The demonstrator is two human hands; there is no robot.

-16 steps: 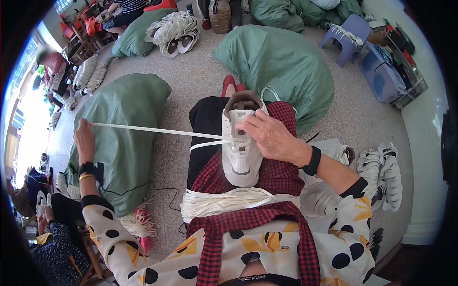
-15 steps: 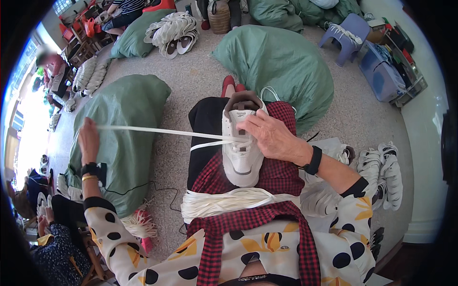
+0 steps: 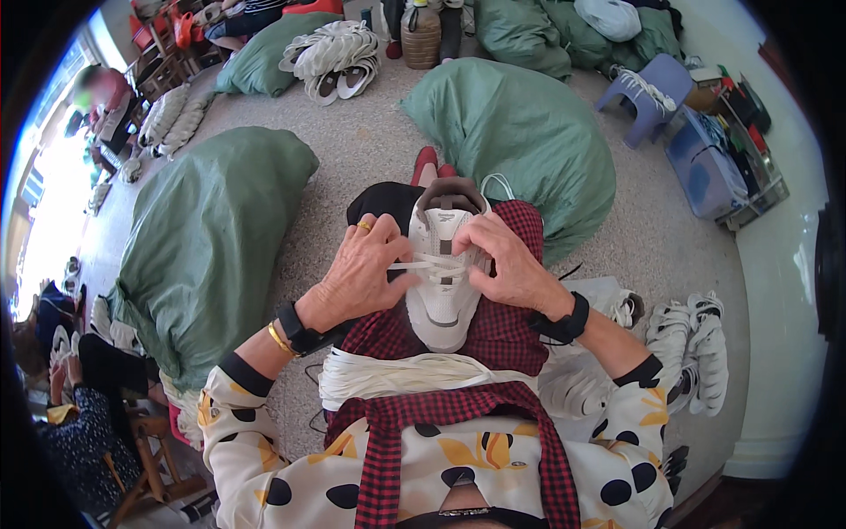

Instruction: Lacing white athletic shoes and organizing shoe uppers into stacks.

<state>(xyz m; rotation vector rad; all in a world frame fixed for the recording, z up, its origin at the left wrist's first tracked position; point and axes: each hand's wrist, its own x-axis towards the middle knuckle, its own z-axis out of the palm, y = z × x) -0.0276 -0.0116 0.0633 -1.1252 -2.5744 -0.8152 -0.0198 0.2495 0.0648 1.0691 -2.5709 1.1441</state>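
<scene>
A white sneaker [image 3: 432, 319] with a brown-grey lining rests on my lap, its toe toward me. A flat white shoelace [image 3: 432, 263] crosses its lower eyelets. My left hand [image 3: 361, 269] is at the shoe's left side, fingers curled round the lace where it leaves the shoe; part of the lace is hidden by the hand. On the other side, my right hand [image 3: 511, 264] touches the shoe, forefinger by the tongue and thumb lower down, spread apart with nothing seen between them. A bundle of white laces [image 3: 414, 379] lies across my waist over a red-and-black checked apron [image 3: 374, 472].
Large green sacks [image 3: 220, 238] [image 3: 520, 141] stand ahead on both sides. Stacked white shoes [image 3: 687, 344] lie at right, others [image 3: 339, 57] farther off. A purple stool [image 3: 652, 93] and blue bin [image 3: 705, 163] stand far right. Other people sit along the left.
My left hand, stretched far left with a taut lace, has come back to the shoe's left side. My right forefinger and thumb have spread apart on the shoe.
</scene>
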